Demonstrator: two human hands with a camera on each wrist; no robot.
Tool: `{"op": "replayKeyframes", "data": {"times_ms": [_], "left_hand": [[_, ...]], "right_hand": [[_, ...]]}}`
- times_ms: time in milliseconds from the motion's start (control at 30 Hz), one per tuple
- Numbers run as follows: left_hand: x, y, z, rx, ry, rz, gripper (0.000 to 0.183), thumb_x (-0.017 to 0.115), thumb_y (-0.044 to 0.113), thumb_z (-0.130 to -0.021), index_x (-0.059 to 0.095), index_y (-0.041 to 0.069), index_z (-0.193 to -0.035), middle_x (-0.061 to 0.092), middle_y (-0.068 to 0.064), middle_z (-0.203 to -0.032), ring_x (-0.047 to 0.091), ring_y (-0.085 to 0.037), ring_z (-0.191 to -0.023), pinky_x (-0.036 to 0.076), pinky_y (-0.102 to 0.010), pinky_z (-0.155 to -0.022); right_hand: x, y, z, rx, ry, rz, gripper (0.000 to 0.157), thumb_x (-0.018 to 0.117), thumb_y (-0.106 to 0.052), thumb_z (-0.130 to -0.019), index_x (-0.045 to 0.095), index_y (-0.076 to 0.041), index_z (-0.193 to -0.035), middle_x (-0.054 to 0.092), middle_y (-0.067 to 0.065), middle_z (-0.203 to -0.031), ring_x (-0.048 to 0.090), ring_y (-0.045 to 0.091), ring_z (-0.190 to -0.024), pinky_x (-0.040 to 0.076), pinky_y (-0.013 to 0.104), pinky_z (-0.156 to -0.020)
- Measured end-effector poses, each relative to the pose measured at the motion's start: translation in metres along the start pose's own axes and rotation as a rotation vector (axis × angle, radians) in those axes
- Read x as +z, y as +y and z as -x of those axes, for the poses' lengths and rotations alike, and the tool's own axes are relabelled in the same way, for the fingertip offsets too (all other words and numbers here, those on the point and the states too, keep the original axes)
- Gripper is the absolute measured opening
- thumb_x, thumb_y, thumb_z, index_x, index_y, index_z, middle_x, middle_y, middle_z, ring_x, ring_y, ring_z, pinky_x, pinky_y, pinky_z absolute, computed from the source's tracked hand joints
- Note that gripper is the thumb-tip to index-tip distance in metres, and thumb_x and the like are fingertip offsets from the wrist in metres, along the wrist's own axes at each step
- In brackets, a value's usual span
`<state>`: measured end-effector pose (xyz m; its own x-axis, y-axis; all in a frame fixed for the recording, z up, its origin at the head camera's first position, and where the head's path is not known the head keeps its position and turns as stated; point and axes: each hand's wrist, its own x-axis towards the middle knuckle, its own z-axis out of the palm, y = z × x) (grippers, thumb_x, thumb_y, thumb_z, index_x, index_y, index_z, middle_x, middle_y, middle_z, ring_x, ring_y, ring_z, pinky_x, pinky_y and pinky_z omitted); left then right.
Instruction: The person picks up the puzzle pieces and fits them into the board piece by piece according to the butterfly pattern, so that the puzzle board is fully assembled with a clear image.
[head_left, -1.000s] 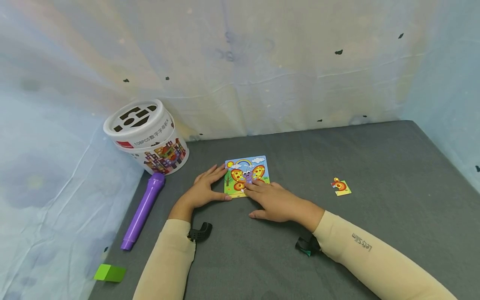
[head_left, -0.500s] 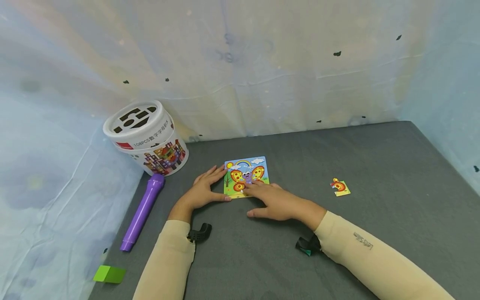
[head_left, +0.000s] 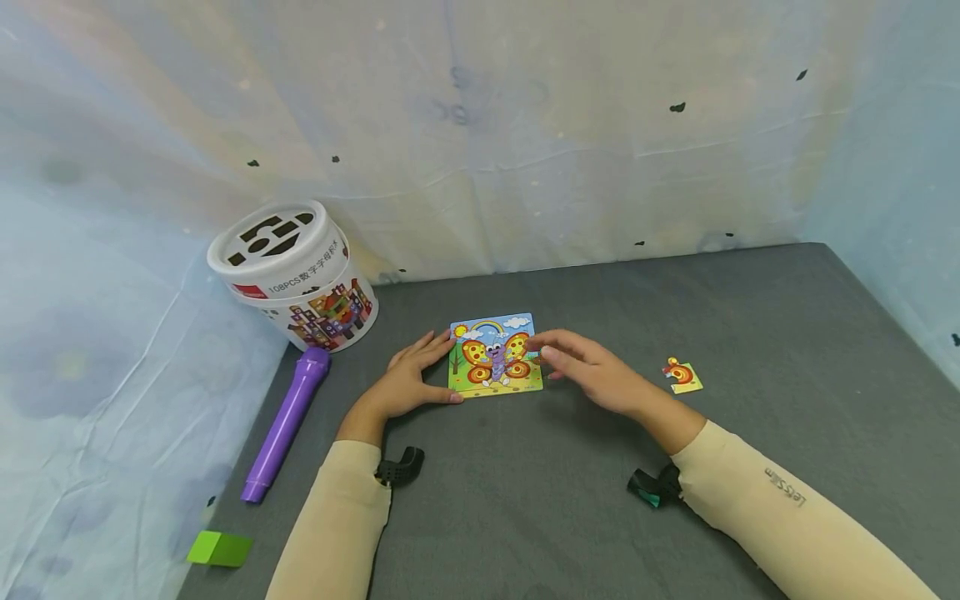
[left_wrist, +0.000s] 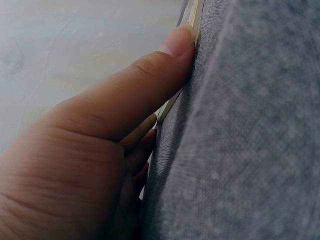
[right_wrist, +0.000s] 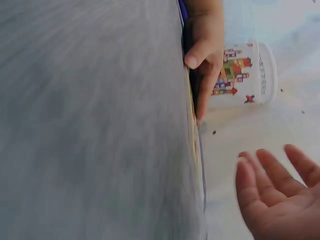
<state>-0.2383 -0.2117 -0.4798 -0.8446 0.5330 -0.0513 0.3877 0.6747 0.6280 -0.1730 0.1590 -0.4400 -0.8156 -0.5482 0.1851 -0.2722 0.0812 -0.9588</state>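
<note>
A square butterfly jigsaw puzzle (head_left: 497, 363) lies flat on the grey table, its picture uncovered except near the right edge. My left hand (head_left: 405, 383) rests against it, fingers spread along the left edge and the thumb at the near left corner. In the left wrist view the extended thumb (left_wrist: 150, 75) touches the puzzle's side. Raised at the puzzle's right edge, my right hand (head_left: 600, 375) has loosely bent fingers and holds nothing; the right wrist view shows it apart from the board. Farther right lies a small loose puzzle cluster (head_left: 683, 376) in yellow, red and orange.
At the back left stands a white lidded bucket (head_left: 296, 275) with printed blocks on its side. A purple toy microphone (head_left: 287, 425) lies before it, and a green block (head_left: 220, 549) sits near the front left. Cloth walls (head_left: 570, 167) border the table.
My right hand has lifted off the puzzle's lower right part and shifted right, uncovering the butterfly's lower wing. The left hand stays where it was.
</note>
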Motion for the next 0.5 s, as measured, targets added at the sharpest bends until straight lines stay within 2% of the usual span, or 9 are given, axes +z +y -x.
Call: {"op": "replayKeyframes", "data": {"times_ms": [133, 300, 400, 500], "left_hand": [[0.000, 0.000, 0.000, -0.002, 0.002, 0.002, 0.108, 0.093, 0.049, -0.087, 0.035, 0.019, -0.173, 0.023, 0.005, -0.179, 0.007, -0.024, -0.166, 0.001, -0.061, -0.127], [-0.001, 0.001, 0.001, 0.002, 0.006, -0.004, 0.108, 0.093, 0.049, -0.087, 0.035, 0.019, -0.173, 0.023, 0.005, -0.179, 0.007, -0.025, -0.166, 0.002, -0.061, -0.127], [-0.001, 0.001, 0.001, 0.002, 0.006, -0.009, 0.108, 0.093, 0.050, -0.087, 0.035, 0.019, -0.173, 0.023, 0.005, -0.179, 0.007, -0.025, -0.166, 0.002, -0.060, -0.127], [0.000, 0.002, 0.001, 0.002, 0.006, -0.013, 0.108, 0.093, 0.050, -0.087, 0.036, 0.019, -0.173, 0.023, 0.004, -0.179, 0.007, -0.024, -0.166, 0.002, -0.060, -0.127]], "right_hand": [[-0.018, -0.002, 0.013, -0.016, 0.048, -0.119, 0.052, 0.034, -0.033, -0.122, 0.053, 0.002, -0.155, 0.055, 0.024, -0.156, 0.055, 0.052, -0.138, 0.053, 0.052, -0.103], [-0.041, -0.002, 0.030, -0.064, 0.050, -0.214, 0.069, 0.017, -0.043, -0.121, 0.047, 0.007, -0.157, 0.053, 0.032, -0.153, 0.056, 0.051, -0.135, 0.053, 0.048, -0.101], [-0.055, 0.001, 0.041, -0.100, 0.042, -0.240, 0.076, 0.010, -0.046, -0.120, 0.041, 0.011, -0.159, 0.051, 0.035, -0.152, 0.057, 0.047, -0.135, 0.052, 0.046, -0.100], [-0.068, 0.005, 0.054, -0.133, 0.037, -0.238, 0.077, 0.007, -0.045, -0.119, 0.036, 0.013, -0.160, 0.050, 0.034, -0.152, 0.057, 0.044, -0.134, 0.051, 0.045, -0.101]]}}
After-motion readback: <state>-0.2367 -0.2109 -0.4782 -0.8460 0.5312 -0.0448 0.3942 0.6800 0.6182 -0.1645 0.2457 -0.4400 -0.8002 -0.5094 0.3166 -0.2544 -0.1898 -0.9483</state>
